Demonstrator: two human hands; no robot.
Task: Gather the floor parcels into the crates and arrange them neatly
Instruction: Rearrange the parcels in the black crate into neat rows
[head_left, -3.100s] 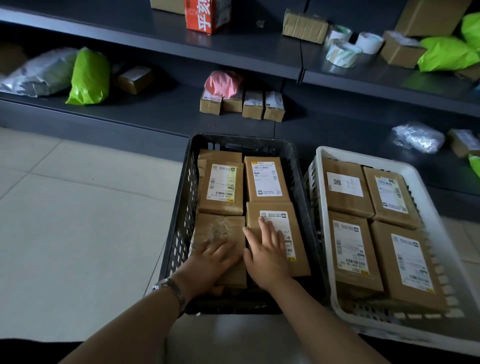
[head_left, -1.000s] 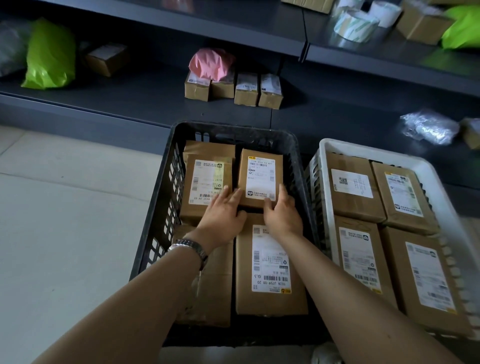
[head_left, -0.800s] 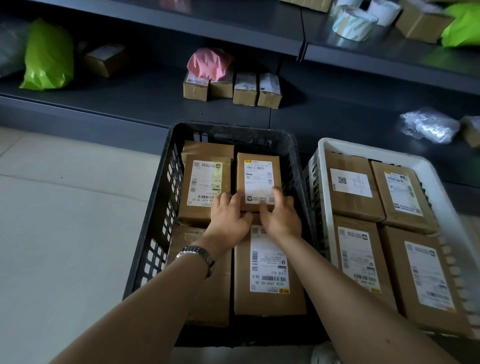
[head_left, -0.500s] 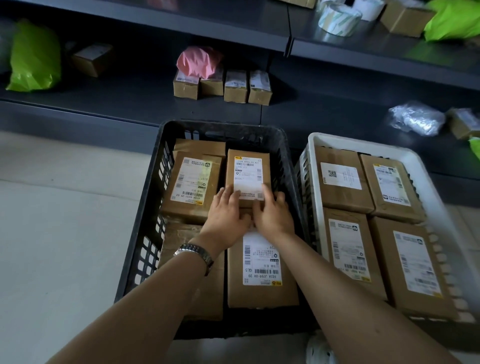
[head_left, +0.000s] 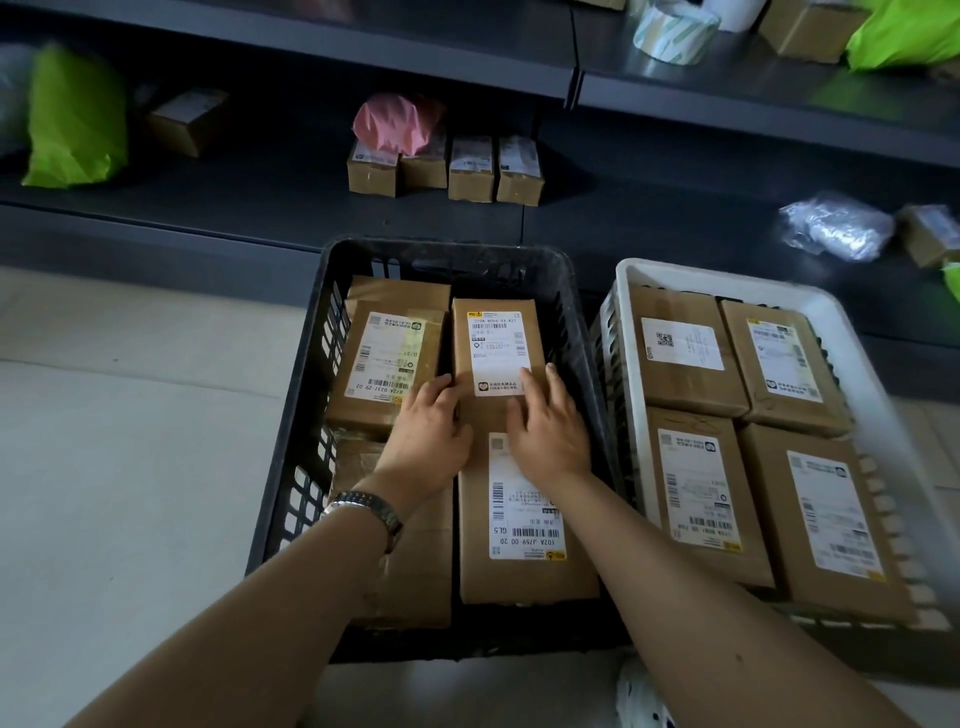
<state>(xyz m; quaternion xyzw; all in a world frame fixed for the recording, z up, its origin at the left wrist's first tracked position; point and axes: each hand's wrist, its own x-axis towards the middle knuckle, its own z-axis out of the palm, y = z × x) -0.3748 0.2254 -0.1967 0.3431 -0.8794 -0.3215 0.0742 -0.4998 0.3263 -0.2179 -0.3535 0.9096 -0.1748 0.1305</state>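
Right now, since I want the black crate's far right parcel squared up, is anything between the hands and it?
Nothing visible. The left hand and the right hand both touch the near end of the far right parcel in the black crate, one at each side.

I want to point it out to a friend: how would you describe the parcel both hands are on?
Find the black crate, left of the white crate. In it, take the parcel at the far right. It alone has the left hand and right hand on its near end, and its label reads upright, unlike its neighbours'.
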